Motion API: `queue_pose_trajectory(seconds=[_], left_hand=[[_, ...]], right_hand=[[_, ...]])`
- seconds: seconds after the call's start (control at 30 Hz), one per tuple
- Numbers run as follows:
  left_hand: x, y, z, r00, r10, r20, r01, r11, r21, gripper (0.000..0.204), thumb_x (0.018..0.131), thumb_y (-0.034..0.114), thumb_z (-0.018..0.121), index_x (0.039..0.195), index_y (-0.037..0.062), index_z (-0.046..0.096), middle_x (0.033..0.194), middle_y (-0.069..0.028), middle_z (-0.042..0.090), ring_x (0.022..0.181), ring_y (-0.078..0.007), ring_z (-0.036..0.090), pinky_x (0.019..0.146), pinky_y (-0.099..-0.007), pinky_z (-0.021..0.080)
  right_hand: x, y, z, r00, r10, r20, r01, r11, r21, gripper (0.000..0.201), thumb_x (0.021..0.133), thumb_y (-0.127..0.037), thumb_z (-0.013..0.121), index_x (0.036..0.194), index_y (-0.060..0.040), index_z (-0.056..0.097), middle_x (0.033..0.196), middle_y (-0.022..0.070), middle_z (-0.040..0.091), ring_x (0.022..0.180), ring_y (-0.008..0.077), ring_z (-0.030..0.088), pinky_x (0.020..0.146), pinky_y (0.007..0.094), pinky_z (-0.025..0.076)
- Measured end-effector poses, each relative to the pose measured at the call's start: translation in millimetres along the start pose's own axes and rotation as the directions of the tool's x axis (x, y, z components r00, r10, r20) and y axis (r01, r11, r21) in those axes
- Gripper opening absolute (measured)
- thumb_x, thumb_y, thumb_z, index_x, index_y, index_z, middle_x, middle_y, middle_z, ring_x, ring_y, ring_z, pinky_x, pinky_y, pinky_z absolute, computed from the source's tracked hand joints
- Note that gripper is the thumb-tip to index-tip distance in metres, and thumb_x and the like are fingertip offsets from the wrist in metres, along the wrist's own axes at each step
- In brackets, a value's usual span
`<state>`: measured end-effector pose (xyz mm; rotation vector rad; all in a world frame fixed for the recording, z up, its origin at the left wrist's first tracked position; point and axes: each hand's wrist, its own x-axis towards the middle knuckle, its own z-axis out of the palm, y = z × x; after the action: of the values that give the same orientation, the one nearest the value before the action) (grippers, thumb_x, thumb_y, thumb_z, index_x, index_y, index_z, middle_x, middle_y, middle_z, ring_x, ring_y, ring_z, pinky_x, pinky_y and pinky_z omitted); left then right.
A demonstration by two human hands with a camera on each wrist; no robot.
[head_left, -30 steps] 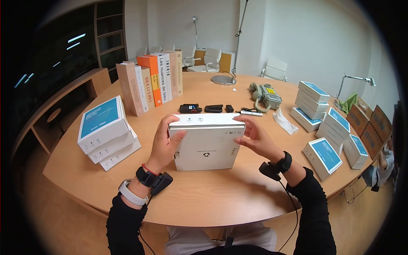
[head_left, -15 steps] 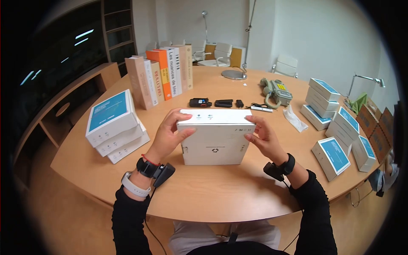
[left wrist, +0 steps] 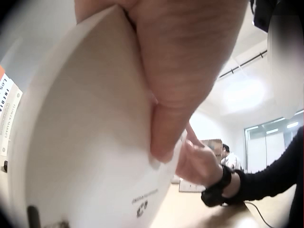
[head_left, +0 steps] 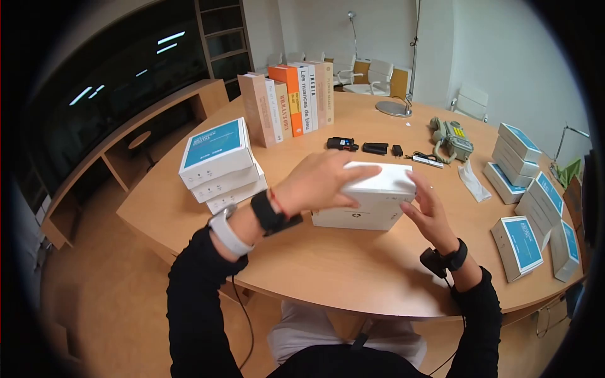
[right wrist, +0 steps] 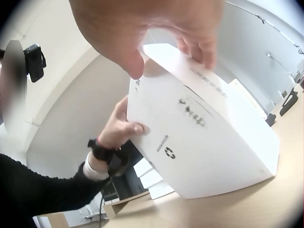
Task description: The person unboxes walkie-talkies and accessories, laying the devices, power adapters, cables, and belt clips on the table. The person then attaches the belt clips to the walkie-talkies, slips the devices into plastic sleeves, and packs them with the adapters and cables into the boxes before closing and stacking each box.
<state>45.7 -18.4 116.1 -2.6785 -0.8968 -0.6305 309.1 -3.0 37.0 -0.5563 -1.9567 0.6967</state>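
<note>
A white box (head_left: 362,216) stands upright on the table, its front marked with a recycling symbol. My left hand (head_left: 315,181), blurred in the head view, is at the box's upper left, with one finger stretched along the top. In the left wrist view the left thumb (left wrist: 164,137) presses the front face. My right hand (head_left: 428,208) holds the upper right corner, thumb on the front. The right wrist view shows its other fingers (right wrist: 202,50) over the top. The box hides part of the left fingers there.
At left, a stack of blue-topped white boxes (head_left: 217,165) stands near a row of books (head_left: 296,104). Behind the held box lie small black devices (head_left: 375,148) and a corded phone (head_left: 451,140). A tissue (head_left: 474,183) and several more boxes (head_left: 518,247) are at right.
The head view has turned left, so the table's things appear farther right. My left hand has shifted inward over the box's upper left; the right hand stays at its corner.
</note>
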Motion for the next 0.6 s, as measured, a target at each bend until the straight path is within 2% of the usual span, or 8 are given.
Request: queue_pose_trajectory(seconds=[0.1, 0.17, 0.2, 0.27, 0.33, 0.37, 0.47, 0.6], left_hand=[[-13, 21, -18, 0.973, 0.098, -0.209, -0.060, 0.982, 0.179, 0.071, 0.060, 0.025, 0.079, 0.126, 0.0251, 0.054, 0.089, -0.0102, 0.054, 0.081, -0.0282, 0.054, 0.070, -0.0377, 0.045], [-18, 13, -40, 0.908, 0.144, -0.394, -0.030, 0.959, 0.282, 0.071, 0.060, 0.023, 0.080, 0.126, 0.0216, 0.054, 0.094, -0.0109, 0.055, 0.084, -0.0291, 0.054, 0.072, -0.0380, 0.045], [-23, 1, -53, 0.889, 0.091, -0.449, 0.062, 0.946, 0.317, 0.072, 0.060, 0.019, 0.080, 0.126, 0.0190, 0.054, 0.097, -0.0122, 0.054, 0.086, -0.0293, 0.053, 0.074, -0.0383, 0.045], [-27, -23, -90, 0.780, 0.219, -0.586, 0.137, 0.854, 0.501, 0.071, 0.061, 0.017, 0.078, 0.128, 0.0238, 0.053, 0.092, -0.0104, 0.054, 0.081, -0.0286, 0.051, 0.070, -0.0384, 0.044], [-45, -50, -112, 0.806, 0.226, -0.548, 0.249, 0.710, 0.659, 0.071, 0.064, 0.015, 0.076, 0.130, 0.0272, 0.050, 0.093, -0.0073, 0.051, 0.082, -0.0262, 0.051, 0.071, -0.0374, 0.042], [-57, -61, -114, 0.825, 0.160, -0.541, 0.329, 0.642, 0.692, 0.071, 0.066, 0.013, 0.073, 0.131, 0.0287, 0.048, 0.097, -0.0063, 0.050, 0.088, -0.0249, 0.050, 0.077, -0.0375, 0.039], [-100, -94, -105, 0.893, 0.050, -0.447, 0.360, 0.518, 0.776, 0.070, 0.068, 0.009, 0.069, 0.131, 0.0306, 0.048, 0.101, -0.0061, 0.048, 0.093, -0.0242, 0.048, 0.083, -0.0386, 0.036], [-148, -120, -67, 0.898, -0.072, -0.434, 0.421, 0.428, 0.800, 0.070, 0.070, 0.003, 0.062, 0.132, 0.0336, 0.046, 0.105, -0.0073, 0.047, 0.099, -0.0248, 0.047, 0.088, -0.0428, 0.034]], right_hand=[[-14, -23, -9, 0.980, -0.024, -0.197, 0.055, 0.987, 0.150, 0.074, 0.083, -0.009, 0.062, 0.143, -0.0102, 0.020, 0.141, 0.0113, 0.034, 0.124, 0.0266, 0.042, 0.103, 0.0397, 0.032], [-18, -28, -20, 0.957, -0.048, -0.285, 0.084, 0.990, 0.117, 0.067, 0.086, -0.010, 0.058, 0.142, -0.0097, 0.022, 0.137, 0.0126, 0.037, 0.120, 0.0261, 0.046, 0.100, 0.0382, 0.035], [-18, -27, -25, 0.948, -0.037, -0.315, 0.075, 0.991, 0.108, 0.065, 0.087, -0.010, 0.057, 0.142, -0.0097, 0.023, 0.135, 0.0130, 0.039, 0.118, 0.0257, 0.047, 0.099, 0.0376, 0.036], [-21, -20, -29, 0.944, 0.023, -0.329, 0.015, 0.994, 0.110, 0.059, 0.088, -0.010, 0.056, 0.139, -0.0090, 0.028, 0.128, 0.0117, 0.043, 0.113, 0.0222, 0.051, 0.095, 0.0346, 0.039], [-28, 0, -33, 0.946, 0.165, -0.280, -0.140, 0.984, 0.108, 0.053, 0.088, -0.010, 0.056, 0.137, -0.0081, 0.034, 0.124, 0.0100, 0.046, 0.109, 0.0185, 0.053, 0.091, 0.0312, 0.042], [-30, 6, -32, 0.943, 0.165, -0.291, -0.130, 0.982, 0.134, 0.048, 0.088, -0.008, 0.056, 0.133, -0.0069, 0.039, 0.119, 0.0090, 0.048, 0.104, 0.0164, 0.055, 0.088, 0.0293, 0.045], [-34, 16, -35, 0.955, 0.127, -0.270, -0.118, 0.992, 0.051, 0.045, 0.088, -0.006, 0.056, 0.130, -0.0059, 0.041, 0.115, 0.0094, 0.051, 0.101, 0.0171, 0.057, 0.087, 0.0298, 0.046], [-34, 24, -31, 0.954, 0.115, -0.277, -0.108, 0.993, 0.041, 0.042, 0.087, -0.004, 0.056, 0.128, -0.0050, 0.043, 0.112, 0.0097, 0.052, 0.098, 0.0174, 0.058, 0.086, 0.0300, 0.046]])
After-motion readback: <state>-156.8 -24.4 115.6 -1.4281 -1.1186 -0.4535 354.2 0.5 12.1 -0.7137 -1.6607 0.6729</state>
